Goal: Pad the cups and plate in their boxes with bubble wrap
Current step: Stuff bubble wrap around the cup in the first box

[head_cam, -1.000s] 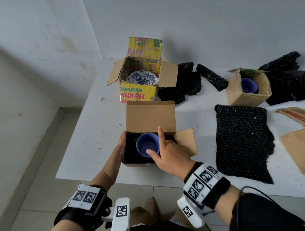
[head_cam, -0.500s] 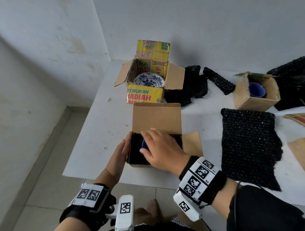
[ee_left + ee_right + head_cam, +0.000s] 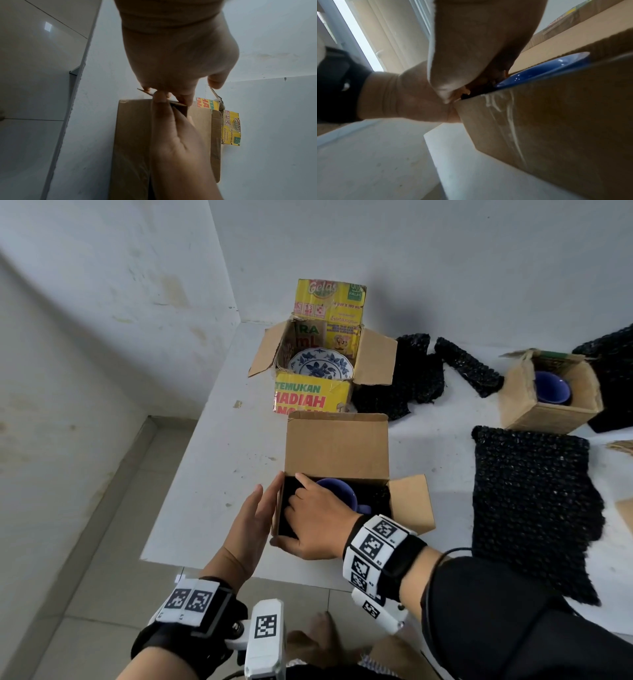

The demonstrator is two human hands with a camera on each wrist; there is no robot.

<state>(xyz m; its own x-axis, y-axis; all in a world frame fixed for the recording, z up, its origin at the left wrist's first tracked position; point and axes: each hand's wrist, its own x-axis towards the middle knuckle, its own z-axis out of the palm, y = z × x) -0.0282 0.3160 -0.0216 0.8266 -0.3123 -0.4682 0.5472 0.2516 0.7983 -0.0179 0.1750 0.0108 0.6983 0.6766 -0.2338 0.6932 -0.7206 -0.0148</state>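
Observation:
The near brown box [image 3: 337, 453] stands open at the table's front edge, with a blue cup [image 3: 337, 491] inside and black bubble wrap [image 3: 287, 508] lining its left side. My right hand [image 3: 308, 518] reaches over the front-left corner. Its fingers are bent down into the wrap beside the cup [image 3: 539, 70], and its thumb lies outside on the front wall. My left hand [image 3: 253, 515] lies flat, fingers straight, against the box's left wall [image 3: 133, 135]. A blue-patterned plate [image 3: 320, 364] sits in the yellow box [image 3: 308, 398] behind. Another blue cup [image 3: 551, 386] is in a small box [image 3: 548, 416] at the right.
A large black bubble-wrap sheet [image 3: 534, 501] lies flat to the right of the near box. More black pieces [image 3: 407, 374] lie beside the yellow box and at the far right. The table's left edge drops to a tiled floor [image 3: 102, 542]; walls close the left and back.
My right hand has moved from the cup's rim to the box's left side and dug its fingers into the wrap. The left hand has stayed against the left wall.

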